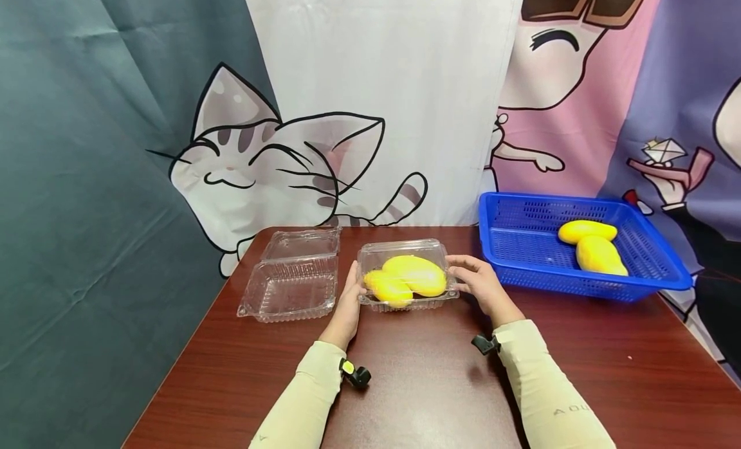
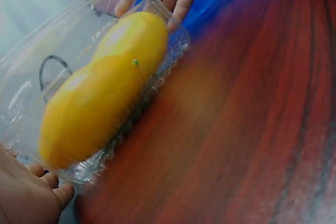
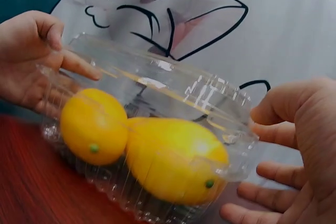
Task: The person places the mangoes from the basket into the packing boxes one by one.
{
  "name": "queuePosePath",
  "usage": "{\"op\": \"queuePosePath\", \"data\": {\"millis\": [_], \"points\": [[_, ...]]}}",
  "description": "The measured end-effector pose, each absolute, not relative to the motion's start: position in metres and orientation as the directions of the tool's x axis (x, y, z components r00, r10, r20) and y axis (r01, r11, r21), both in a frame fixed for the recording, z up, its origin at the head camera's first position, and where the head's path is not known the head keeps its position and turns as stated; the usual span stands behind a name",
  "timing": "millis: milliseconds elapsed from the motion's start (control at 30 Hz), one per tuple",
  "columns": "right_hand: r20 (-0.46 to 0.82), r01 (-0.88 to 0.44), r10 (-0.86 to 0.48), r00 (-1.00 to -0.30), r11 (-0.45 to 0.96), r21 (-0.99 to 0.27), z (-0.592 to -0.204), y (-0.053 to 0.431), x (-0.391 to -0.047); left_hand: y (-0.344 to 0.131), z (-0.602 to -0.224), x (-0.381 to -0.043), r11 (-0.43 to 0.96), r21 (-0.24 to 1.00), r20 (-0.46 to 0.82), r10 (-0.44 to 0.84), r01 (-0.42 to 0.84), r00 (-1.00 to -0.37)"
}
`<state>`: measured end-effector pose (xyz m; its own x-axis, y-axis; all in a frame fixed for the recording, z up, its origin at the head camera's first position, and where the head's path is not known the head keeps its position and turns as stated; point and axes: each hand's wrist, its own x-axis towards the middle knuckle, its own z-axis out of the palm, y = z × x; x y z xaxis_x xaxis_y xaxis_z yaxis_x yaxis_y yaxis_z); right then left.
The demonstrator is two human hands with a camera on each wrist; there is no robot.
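A clear plastic clamshell box stands between my hands, its lid down over two yellow mangoes. In the right wrist view a green stem dot shows on each mango. My left hand lies along the box's left side with its fingers stretched out. At the right side, my right hand has thumb and forefinger at the lid's edge and the other fingers spread. The left wrist view shows the left hand's fingers at the near end of the box.
A second clear clamshell box lies with its lid raised on the left of the brown table. A blue perforated basket at the right contains yellow mangoes. Behind the table hangs a cloth printed with cartoons.
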<state>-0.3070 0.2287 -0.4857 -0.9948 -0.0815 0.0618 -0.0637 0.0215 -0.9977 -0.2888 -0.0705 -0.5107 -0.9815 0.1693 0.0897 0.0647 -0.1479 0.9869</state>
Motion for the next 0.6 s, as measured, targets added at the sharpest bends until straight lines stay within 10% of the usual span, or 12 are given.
{"op": "queuePosePath", "data": {"millis": [600], "points": [[0.115,-0.109,-0.123,-0.986,-0.053,-0.993,-0.504,0.232,-0.308,-0.069,-0.523,-0.288,-0.125,0.987,0.125,0.169,0.105,-0.978]]}}
